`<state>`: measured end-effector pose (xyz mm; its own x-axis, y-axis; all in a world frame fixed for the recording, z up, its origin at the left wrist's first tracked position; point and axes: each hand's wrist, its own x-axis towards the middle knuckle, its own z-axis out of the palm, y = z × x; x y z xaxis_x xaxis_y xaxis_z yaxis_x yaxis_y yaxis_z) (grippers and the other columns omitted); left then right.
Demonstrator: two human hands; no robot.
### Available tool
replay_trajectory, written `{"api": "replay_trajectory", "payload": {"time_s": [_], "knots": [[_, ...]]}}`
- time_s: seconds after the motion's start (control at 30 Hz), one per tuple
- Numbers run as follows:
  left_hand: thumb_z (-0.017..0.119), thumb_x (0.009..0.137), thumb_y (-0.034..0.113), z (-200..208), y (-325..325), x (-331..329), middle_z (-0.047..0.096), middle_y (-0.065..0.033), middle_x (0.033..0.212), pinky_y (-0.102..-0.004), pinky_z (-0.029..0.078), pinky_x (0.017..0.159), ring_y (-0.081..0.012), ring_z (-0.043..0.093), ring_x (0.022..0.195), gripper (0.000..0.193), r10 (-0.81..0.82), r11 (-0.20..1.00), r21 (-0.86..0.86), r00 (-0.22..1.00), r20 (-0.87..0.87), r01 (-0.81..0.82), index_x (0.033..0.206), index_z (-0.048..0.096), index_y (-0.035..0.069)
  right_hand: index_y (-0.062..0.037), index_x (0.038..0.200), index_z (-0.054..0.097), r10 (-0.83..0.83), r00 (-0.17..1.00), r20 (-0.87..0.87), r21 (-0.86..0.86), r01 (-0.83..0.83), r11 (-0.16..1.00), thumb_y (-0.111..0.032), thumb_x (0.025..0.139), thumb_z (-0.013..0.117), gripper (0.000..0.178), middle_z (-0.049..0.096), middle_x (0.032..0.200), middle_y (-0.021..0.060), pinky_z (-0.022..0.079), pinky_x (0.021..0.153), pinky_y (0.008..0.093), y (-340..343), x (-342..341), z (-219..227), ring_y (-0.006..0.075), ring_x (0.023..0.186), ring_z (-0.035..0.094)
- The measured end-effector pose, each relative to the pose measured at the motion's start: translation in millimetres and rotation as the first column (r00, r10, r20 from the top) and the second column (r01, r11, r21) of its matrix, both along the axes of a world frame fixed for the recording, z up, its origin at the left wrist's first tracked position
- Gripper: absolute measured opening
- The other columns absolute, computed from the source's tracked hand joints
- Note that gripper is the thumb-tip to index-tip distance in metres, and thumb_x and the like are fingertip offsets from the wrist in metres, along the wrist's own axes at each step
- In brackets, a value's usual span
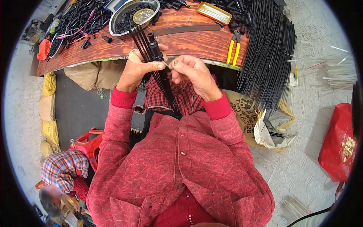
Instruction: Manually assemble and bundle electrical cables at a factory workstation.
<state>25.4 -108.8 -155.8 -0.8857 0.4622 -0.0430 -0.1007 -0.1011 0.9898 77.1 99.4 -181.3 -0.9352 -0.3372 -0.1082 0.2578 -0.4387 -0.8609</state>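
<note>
In front of my chest, my left hand (138, 70) is closed round several thin black rods (139, 39) that look like umbrella ribs. They slant from the table edge down toward my lap. With them it grips a black tubular plastic fitting (154, 49), which stands up by the thumb. My right hand (193, 72) is closed in a pinch beside the left thumb. A short, thin light-coloured strand (165, 64), like wire, runs between the fingertips of both hands. Its far end is hidden by my right fingers.
On the wooden table (189, 38) lie a metal bowl (112, 26) of small black parts, a flat metal strip (185, 29), an orange-rimmed tin (214, 13) and yellow-handled pliers (233, 47). A black rod pile (264, 56) overhangs the right edge. A sack (242, 117) stands below. Another person (64, 172) is lower left.
</note>
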Motion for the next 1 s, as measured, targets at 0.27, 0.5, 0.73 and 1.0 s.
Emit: {"api": "replay_trajectory", "payload": {"time_s": [0.27,0.5,0.73,1.0], "knots": [[0.081,0.075,0.002,-4.0,-9.2,-11.4,0.072,-0.0046,0.096,-0.0269,0.054,0.082,-0.012,0.068,0.087,0.038,0.117,0.991,0.069,0.989,-0.094,-0.111,0.111,0.068,0.0,0.0007,0.104,0.066,-0.107,0.976,-0.191,0.53,0.195,0.826,-0.021,0.099,0.061,0.023,0.068,0.086,0.0063,0.052,0.066,0.0271,5.8,-3.5,-28.3,0.0125,0.074,0.064],[0.082,0.071,0.002,-2.1,11.6,-14.2,0.071,-0.0072,0.093,-0.0287,0.055,0.08,-0.0142,0.068,0.085,0.039,-0.202,0.961,0.168,0.972,-0.122,0.221,0.108,0.068,-0.001,0.0009,0.126,0.06,0.127,0.988,-0.09,0.33,-0.091,0.939,-0.033,0.103,0.055,0.041,0.067,0.104,0.0063,0.049,0.082,0.0316,-2.3,17.8,-83.1,0.0128,0.088,0.06],[0.081,0.072,0.002,-7.8,16.2,-16.7,0.072,-0.008,0.092,-0.0268,0.057,0.064,-0.0129,0.069,0.077,0.04,-0.245,0.957,0.143,0.968,-0.054,0.25,0.109,0.068,-0.003,0.0059,0.128,0.055,0.151,0.972,-0.178,-0.112,-0.172,0.979,-0.051,0.1,0.054,0.063,0.067,0.114,0.0166,0.053,0.098,0.0395,-19.5,4.4,-39.4,0.0268,0.104,0.067],[0.082,0.073,0.008,-6.9,4.2,-13.2,0.071,-0.0082,0.093,-0.0272,0.055,0.073,-0.0158,0.068,0.081,0.041,-0.211,0.96,0.17,0.975,-0.077,0.221,0.11,0.067,-0.002,0.0035,0.128,0.055,0.229,0.962,-0.146,-0.365,-0.268,0.892,-0.053,0.096,0.06,0.065,0.065,0.114,0.0159,0.052,0.097,0.0385,-36.6,-4.5,-47.3,0.0267,0.107,0.065]]}}
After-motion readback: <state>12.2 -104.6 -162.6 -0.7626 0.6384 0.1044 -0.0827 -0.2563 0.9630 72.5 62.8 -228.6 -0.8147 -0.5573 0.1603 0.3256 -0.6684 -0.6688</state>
